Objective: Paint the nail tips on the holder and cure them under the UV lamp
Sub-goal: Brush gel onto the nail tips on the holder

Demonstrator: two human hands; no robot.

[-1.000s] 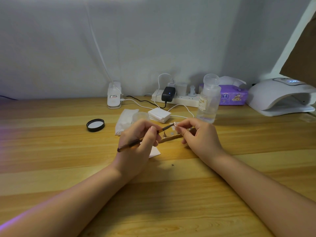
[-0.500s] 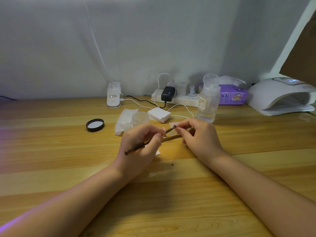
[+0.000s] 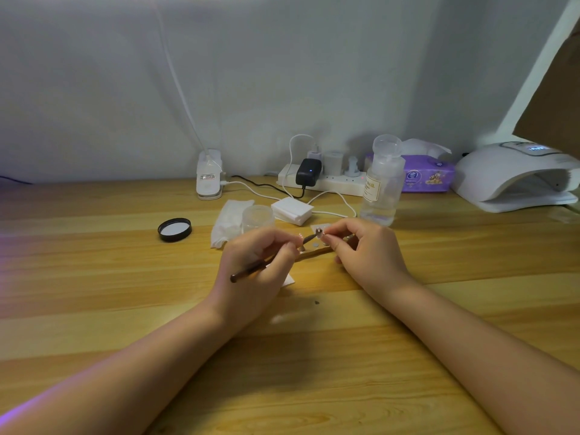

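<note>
From my remote seat I see the left hand (image 3: 254,271) pinching a dark brush (image 3: 270,262), its tip meeting a nail tip (image 3: 319,231) pinched by the right hand (image 3: 367,249). That hand's fingers cover most of the tip, and the paint is too small to make out. The wooden holder (image 3: 315,253) lies on the counter (image 3: 94,277) between both hands, partly covered. Beyond stand a clear jar (image 3: 258,217), its black lid (image 3: 174,229), a stack of white pads (image 3: 292,210) and a clear bottle (image 3: 381,183). The UV lamp (image 3: 514,177) sits far right, cut off by the frame.
</note>
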